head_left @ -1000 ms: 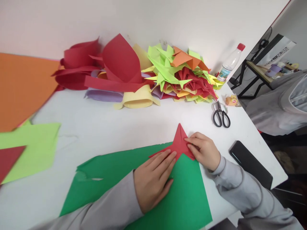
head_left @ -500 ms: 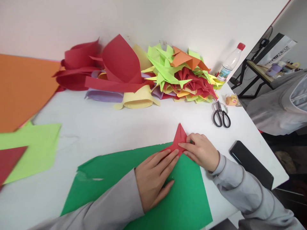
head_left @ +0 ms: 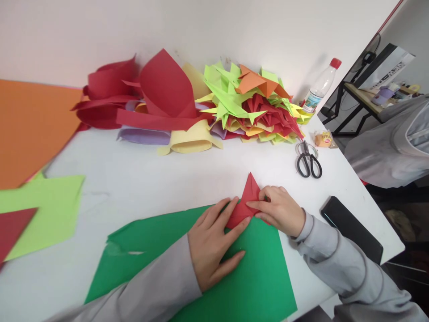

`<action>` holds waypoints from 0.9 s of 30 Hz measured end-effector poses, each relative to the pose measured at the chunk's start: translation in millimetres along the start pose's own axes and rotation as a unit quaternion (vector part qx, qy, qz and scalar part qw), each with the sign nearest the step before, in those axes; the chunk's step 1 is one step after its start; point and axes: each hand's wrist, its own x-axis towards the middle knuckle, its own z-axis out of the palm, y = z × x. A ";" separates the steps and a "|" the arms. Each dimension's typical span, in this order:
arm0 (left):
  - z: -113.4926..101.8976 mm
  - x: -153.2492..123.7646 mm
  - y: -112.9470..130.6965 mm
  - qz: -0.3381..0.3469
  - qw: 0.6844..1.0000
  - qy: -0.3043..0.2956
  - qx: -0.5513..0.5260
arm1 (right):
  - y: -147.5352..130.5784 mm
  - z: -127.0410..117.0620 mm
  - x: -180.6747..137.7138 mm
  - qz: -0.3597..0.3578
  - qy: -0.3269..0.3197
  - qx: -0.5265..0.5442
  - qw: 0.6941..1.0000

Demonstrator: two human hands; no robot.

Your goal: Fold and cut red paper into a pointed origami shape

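Observation:
A folded piece of red paper [head_left: 249,192] lies at the far edge of a green sheet [head_left: 264,273], one pointed tip aimed away from me. My left hand [head_left: 212,250] rests over the green sheet with its fingers spread, the fingertips touching the left and near edges of the red fold. From the other side, my right hand [head_left: 283,211] has its fingers bent together on the red paper, gripping its right part. That part of the fold is largely covered by the fingers.
Along the wall sit a heap of folded paper stars [head_left: 234,98] and curled red paper shapes [head_left: 167,85]. Black-handled scissors [head_left: 309,163], a plastic bottle [head_left: 317,91], a wrapped snack [head_left: 323,139] and a black phone [head_left: 351,228] lie to the right. An orange sheet [head_left: 33,129] is at left.
My left fingers have spread apart and drawn back a little, uncovering more of the red paper's left side. My right hand keeps its hold, with hardly any shift.

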 end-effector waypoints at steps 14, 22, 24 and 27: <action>-1.7 2.6 0.7 0.009 0.997 0.043 -0.056 | 0.4 1.6 -1.6 0.003 0.017 0.050 0.999; -3.5 0.6 3.1 0.025 0.996 0.075 -0.044 | -1.1 3.3 -0.5 -0.028 0.053 0.072 0.996; -4.7 0.1 4.5 0.039 0.996 0.077 -0.035 | -1.1 3.4 -0.9 -0.031 0.055 0.072 0.995; -6.4 -0.5 7.5 0.064 0.995 0.074 -0.030 | -0.8 3.5 -1.6 -0.031 0.041 0.074 0.996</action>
